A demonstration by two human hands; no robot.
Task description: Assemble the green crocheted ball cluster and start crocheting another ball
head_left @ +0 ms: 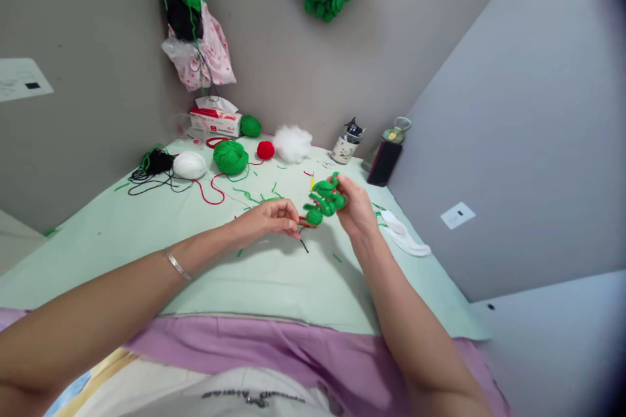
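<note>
My right hand (358,207) is closed on a small bunch of green crocheted pieces (325,198), rounded and leaf-like with bits of red, held just above the table. An orange-brown cord loop (305,221) runs from the bunch's lower left to my left hand (274,218), whose fingers are pinched on it. Below those fingers a short dark yarn end (304,245) shows. My fingers partly cover both the cord and the bunch.
Green yarn scraps litter the pale green tabletop (235,293). Further back are a green yarn ball (231,157), a white yarn ball (190,165), a red yarn ball (265,150), white stuffing (292,143), a tissue box (215,120), a jar (346,146) and a phone (385,163).
</note>
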